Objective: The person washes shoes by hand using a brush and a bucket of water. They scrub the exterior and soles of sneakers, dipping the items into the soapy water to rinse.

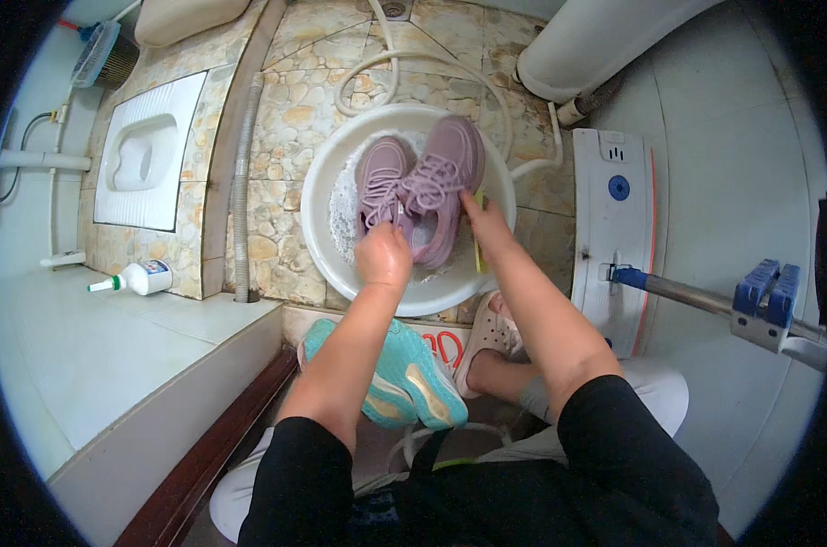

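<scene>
Two mauve lace-up sneakers lie side by side in a white plastic basin (315, 232) of sudsy water, toes pointing away from me. My left hand (384, 256) is closed at the collar and tongue of the left sneaker (384, 174). With its thumb at the outer side, my right hand (487, 222) grips the right sneaker (454, 154), which sits higher and overlaps its mate. The other right fingers are hidden. A thin yellow-green strip (480, 258), perhaps a brush handle, shows behind my right hand; whether the hand holds it is unclear.
Teal shoes (393, 376) lie soles up before the basin, beside my foot in a pink clog (481, 342). A pale hose (420, 55) loops behind the basin. A squat toilet (140, 154) and a white bottle (147, 277) are left; a mop (611, 205) leans right.
</scene>
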Action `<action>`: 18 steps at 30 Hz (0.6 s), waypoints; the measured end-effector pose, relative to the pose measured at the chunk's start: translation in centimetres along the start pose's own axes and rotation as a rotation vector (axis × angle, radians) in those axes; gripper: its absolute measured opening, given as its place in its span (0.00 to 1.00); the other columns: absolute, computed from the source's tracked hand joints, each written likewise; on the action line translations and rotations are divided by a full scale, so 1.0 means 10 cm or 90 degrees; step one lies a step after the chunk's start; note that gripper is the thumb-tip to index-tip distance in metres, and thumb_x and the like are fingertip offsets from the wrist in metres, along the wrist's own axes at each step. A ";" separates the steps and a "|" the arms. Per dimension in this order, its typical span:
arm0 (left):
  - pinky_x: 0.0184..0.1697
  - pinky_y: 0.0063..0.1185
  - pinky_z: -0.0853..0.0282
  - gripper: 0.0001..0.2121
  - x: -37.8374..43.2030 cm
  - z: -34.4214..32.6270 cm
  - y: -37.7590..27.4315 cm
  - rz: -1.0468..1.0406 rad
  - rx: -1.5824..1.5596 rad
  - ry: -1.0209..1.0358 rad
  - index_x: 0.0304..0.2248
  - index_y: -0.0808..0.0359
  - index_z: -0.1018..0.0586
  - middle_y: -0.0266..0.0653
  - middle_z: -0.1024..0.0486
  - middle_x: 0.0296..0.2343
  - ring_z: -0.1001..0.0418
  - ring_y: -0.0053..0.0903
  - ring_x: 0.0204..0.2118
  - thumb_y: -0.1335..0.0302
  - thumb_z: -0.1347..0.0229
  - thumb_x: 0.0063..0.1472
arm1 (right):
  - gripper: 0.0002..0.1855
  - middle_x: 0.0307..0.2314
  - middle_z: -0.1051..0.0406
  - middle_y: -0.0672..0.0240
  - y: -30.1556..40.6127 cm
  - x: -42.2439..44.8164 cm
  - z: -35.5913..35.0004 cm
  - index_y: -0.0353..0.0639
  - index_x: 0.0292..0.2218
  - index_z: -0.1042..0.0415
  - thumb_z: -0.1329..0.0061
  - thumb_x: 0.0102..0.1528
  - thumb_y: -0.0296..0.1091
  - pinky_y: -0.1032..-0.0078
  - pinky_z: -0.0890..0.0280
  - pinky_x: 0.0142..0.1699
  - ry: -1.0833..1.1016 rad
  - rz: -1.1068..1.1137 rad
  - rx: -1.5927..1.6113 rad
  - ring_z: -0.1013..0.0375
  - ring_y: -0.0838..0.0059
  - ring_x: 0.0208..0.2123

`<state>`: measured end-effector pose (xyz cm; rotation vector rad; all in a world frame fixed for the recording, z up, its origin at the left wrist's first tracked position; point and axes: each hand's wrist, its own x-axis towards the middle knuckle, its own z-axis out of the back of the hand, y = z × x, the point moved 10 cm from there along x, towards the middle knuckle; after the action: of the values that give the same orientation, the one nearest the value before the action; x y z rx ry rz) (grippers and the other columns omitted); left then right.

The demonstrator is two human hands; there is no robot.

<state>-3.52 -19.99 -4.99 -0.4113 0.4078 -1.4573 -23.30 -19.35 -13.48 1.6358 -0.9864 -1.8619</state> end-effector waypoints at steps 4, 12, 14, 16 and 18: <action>0.32 0.30 0.38 0.10 -0.04 -0.57 0.21 0.034 0.111 0.194 0.21 0.65 0.28 0.45 0.29 0.23 0.31 0.37 0.28 0.67 0.54 0.50 | 0.36 0.44 0.47 0.40 -0.05 -0.05 0.18 0.37 0.52 0.59 0.60 0.47 0.43 0.67 0.47 0.49 -0.147 0.006 -0.367 0.45 0.49 0.46; 0.42 0.25 0.39 0.17 -0.01 -1.26 0.60 0.156 0.169 0.489 0.37 0.69 0.32 0.46 0.33 0.38 0.34 0.35 0.41 0.64 0.57 0.53 | 0.28 0.38 0.41 0.47 0.15 -0.17 0.04 0.51 0.52 0.54 0.64 0.49 0.33 0.63 0.44 0.44 -0.221 0.231 -0.392 0.40 0.48 0.39; 0.42 0.25 0.39 0.16 -0.09 -1.33 0.57 0.124 0.182 0.587 0.37 0.69 0.33 0.45 0.32 0.37 0.34 0.36 0.40 0.65 0.57 0.53 | 0.26 0.36 0.40 0.50 0.55 -0.42 -0.15 0.53 0.51 0.51 0.64 0.50 0.32 0.63 0.43 0.42 -0.220 0.338 -0.440 0.39 0.50 0.38; 0.42 0.25 0.38 0.16 -0.06 -1.24 0.46 0.092 0.151 0.546 0.37 0.70 0.33 0.45 0.31 0.35 0.33 0.36 0.39 0.67 0.55 0.51 | 0.24 0.34 0.40 0.51 0.83 -0.47 -0.33 0.55 0.50 0.48 0.65 0.50 0.32 0.63 0.42 0.41 -0.181 0.389 -0.494 0.39 0.51 0.37; 0.41 0.24 0.38 0.17 -0.14 -0.94 0.34 0.070 0.073 0.375 0.38 0.70 0.33 0.44 0.31 0.34 0.33 0.37 0.37 0.68 0.52 0.49 | 0.25 0.33 0.40 0.53 0.91 -0.43 -0.66 0.58 0.50 0.49 0.65 0.50 0.31 0.65 0.41 0.39 -0.069 0.424 -0.612 0.39 0.54 0.36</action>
<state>-5.36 -18.59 -14.78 0.1443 0.7976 -1.4696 -17.08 -23.28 -3.90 0.5477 -0.4316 -1.5486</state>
